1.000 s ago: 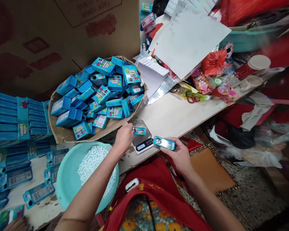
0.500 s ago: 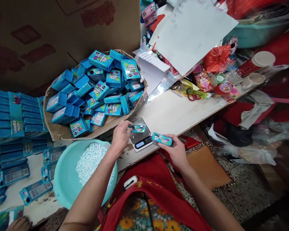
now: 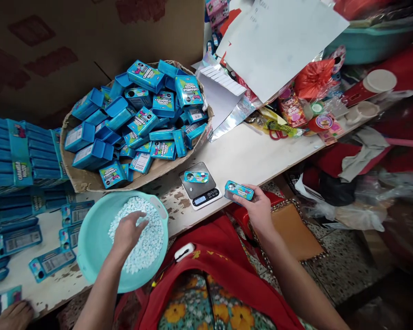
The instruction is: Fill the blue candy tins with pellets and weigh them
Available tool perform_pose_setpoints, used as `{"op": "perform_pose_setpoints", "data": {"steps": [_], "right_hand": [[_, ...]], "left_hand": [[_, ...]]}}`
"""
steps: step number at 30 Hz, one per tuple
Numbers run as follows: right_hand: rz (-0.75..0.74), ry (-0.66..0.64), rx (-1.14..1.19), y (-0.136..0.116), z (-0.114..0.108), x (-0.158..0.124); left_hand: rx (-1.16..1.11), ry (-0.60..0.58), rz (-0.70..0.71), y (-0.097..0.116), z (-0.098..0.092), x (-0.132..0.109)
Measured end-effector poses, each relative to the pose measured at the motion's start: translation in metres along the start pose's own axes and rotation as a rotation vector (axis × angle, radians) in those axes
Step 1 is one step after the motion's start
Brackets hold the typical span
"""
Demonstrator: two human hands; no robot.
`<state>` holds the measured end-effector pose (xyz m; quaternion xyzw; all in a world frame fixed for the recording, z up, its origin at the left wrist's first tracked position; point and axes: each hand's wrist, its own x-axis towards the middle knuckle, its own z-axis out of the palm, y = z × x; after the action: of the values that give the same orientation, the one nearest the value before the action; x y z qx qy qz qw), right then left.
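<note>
My left hand (image 3: 128, 233) is over the teal basin (image 3: 94, 229), thumb and fingers apart at the surface of the small pale candies (image 3: 146, 245). In my right hand (image 3: 258, 208) is a small blue candy box (image 3: 240, 190), gripped just past the table edge, its printed narrow face upward. Between my hands stands a small digital scale (image 3: 206, 198). A second blue candy box (image 3: 196, 177) lies on its plate, with one loose pale candy beside it. The digits on the display are too small to read.
A cut-down carton (image 3: 151, 179) heaped with blue boxes stands behind the basin. Stacked blue packs (image 3: 20, 160) line the left side. Another person's hand (image 3: 15, 316) rests at the lower left. Papers (image 3: 278, 50), scissors (image 3: 278, 134) and packaging clutter the back right.
My left hand has left the box on the scale and moved left and down to the candies in the basin. My right hand, still holding its box, has shifted slightly right.
</note>
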<state>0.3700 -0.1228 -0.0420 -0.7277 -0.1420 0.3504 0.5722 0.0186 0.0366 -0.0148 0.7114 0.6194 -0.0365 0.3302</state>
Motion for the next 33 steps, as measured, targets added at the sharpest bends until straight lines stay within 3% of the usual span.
{"op": "perform_pose_setpoints", "data": {"steps": [2,5,8,10,12,15,19,23,26,33], "right_hand": [[-0.002,0.004,-0.009,-0.001,0.001,-0.001],[-0.006,0.006,-0.022,-0.001,0.004,-0.002],[-0.001,0.01,-0.031,-0.001,0.006,-0.004],[-0.003,0.007,-0.031,0.0,0.007,-0.006],[-0.007,-0.003,-0.031,0.0,0.006,-0.008],[0.002,-0.002,-0.031,0.001,0.003,-0.01],[0.023,0.003,-0.016,0.003,-0.001,-0.01],[0.031,0.003,-0.011,0.002,-0.002,-0.008],[0.035,0.009,0.002,0.002,-0.001,-0.006],[0.004,-0.018,0.004,0.0,0.0,-0.001]], "left_hand": [[0.095,0.089,0.077,0.003,0.01,-0.006],[0.036,0.23,0.224,0.041,0.031,-0.008],[0.116,0.129,0.411,0.092,0.058,0.007],[0.266,0.041,0.46,0.118,0.076,0.024],[0.374,-0.016,0.452,0.132,0.092,0.041],[0.425,-0.081,0.397,0.134,0.106,0.055],[0.325,-0.073,0.444,0.126,0.1,0.048],[0.061,0.196,0.626,0.131,0.072,0.035],[0.042,0.325,0.673,0.144,0.057,0.04],[0.208,0.249,0.769,0.175,0.066,0.059]]}}
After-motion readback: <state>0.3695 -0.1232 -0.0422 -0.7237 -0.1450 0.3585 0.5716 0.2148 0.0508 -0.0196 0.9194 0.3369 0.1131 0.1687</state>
